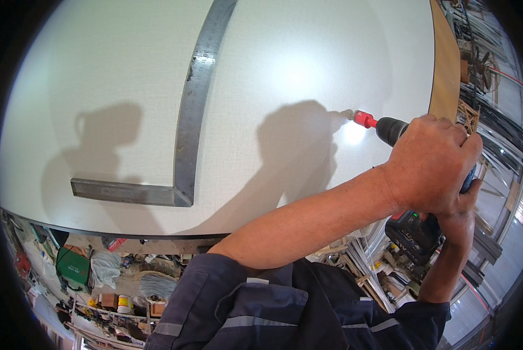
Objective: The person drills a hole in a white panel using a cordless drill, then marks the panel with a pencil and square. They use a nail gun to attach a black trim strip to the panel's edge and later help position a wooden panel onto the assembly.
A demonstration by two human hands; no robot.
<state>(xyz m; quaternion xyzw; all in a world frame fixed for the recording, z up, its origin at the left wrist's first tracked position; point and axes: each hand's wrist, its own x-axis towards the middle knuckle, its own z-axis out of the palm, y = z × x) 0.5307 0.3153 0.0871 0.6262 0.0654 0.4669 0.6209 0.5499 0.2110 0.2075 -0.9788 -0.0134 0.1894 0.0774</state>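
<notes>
While the left hand (pixel 433 160) clasps the drill (pixel 391 132) and the right hand (pixel 457 213) its near side, probably for steadiness, the red bit (pixel 363 119) meets the board (pixel 331 35). A square (pixel 187 134) lies left.

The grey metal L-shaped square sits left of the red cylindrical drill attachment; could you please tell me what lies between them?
In the head view, a stretch of white panel, crossed by a dark shadow, lies between the square and the attachment.

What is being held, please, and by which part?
A drill: the left-hand grip is on its body behind the black chuck; the right-hand grip, mostly hidden, appears on its handle.
</notes>
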